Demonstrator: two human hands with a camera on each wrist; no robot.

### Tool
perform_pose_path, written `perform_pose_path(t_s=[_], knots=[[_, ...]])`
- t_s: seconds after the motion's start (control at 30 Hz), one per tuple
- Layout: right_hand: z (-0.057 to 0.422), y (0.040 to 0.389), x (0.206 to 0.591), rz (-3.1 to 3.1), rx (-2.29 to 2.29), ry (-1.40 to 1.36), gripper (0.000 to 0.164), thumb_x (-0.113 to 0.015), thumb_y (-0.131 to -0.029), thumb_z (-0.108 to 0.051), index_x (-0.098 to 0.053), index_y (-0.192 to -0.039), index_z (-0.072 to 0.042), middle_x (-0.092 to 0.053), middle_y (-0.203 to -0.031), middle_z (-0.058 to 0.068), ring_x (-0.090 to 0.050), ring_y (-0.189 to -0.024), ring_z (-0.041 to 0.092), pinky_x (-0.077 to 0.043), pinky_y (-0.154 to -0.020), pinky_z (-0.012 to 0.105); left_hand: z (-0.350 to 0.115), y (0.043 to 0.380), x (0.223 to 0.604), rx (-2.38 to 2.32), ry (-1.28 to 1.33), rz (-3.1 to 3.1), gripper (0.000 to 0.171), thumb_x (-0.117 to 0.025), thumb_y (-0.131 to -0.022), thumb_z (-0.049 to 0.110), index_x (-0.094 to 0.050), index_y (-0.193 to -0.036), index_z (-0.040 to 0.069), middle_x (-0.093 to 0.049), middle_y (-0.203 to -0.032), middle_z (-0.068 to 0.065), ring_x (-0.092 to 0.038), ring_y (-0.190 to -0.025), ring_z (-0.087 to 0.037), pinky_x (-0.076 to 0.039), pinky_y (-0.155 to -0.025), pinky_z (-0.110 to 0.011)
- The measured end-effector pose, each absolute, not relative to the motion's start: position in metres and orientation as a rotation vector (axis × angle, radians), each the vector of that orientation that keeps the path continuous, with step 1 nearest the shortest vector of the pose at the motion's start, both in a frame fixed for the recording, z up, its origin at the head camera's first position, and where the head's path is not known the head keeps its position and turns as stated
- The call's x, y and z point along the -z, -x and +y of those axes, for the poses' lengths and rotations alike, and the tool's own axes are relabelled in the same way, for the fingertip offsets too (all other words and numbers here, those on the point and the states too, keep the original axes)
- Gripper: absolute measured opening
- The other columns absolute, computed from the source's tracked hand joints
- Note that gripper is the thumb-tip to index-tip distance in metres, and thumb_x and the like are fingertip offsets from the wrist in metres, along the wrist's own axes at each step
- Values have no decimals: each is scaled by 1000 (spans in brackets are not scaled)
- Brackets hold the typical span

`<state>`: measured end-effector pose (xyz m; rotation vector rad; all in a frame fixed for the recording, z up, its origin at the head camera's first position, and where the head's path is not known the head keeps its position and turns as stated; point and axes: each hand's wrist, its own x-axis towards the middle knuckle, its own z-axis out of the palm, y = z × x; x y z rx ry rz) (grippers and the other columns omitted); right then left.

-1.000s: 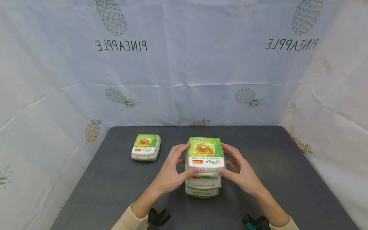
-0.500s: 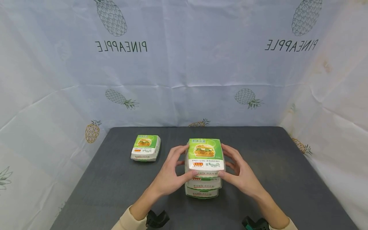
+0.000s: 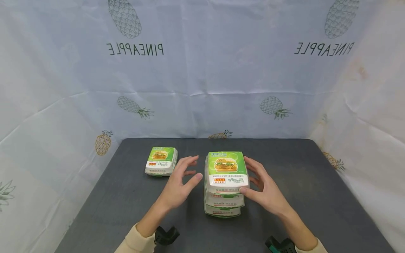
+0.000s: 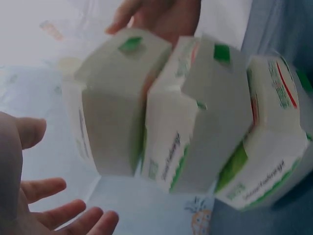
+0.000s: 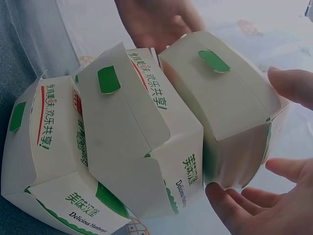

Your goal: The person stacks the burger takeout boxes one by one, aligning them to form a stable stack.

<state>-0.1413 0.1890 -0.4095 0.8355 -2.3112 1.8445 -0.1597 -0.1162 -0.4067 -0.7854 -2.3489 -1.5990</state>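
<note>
From my screen, the top box sits green-and-white lid up, burger print showing, as the crown of an upright stack of three, with the middle box under it and the bottom box on the table. The wrist views show me that their edges are not quite in line. The lid looks near square, so I read no long axis in it; the stack itself runs vertically.

The right hand holds the top box at its right side, thumb on the near face and fingers along the flank; how firmly, I can't tell. The left hand is spread, thumb and fingertips apart from the stack and holding nothing.

The relation I'd watch is this: the lone box, lid up on the table, lies beyond and to the left of the left hand, which stands between it and the stack. That makes the left hand clearly the nearer one, in my judgement the better placed to reach it.

Further out I have both cream sleeves, the black wrist devices and, behind everything, a pale cloth with pineapple prints and mirrored lettering
</note>
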Motion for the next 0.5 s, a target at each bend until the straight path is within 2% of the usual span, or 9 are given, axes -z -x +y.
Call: perform_pose_path(t_s=[0.17,0.3,0.5], knots=[[190,141,410,-2320,-1834,-823,85,-70,-91,4,-27,-161,-16,-24,-163,8,-33,-142,12,-42,-103,22,-129,173,415,1486,694,-2299,44,-66,-101,14,-55,-144,12,-50,-143,-10,-51,-128,-33,-50,-102,-46],[190,140,409,-2332,-1834,-809,85,-71,-91,3,-26,-162,-15,-23,-163,8,-33,-142,11,-41,-103,22,-143,185,422,1248,628,-2327,44,-69,-99,16,-57,-140,6,-52,-142,-15,-52,-130,-31,-50,-101,-49],[192,140,410,-2346,-1825,-792,85,-71,-92,1,-26,-162,-15,-23,-164,7,-33,-143,10,-41,-104,21,-169,205,433,908,531,-2377,45,-73,-96,20,-61,-133,-1,-57,-135,-20,-54,-127,-38,-47,-101,-56]])
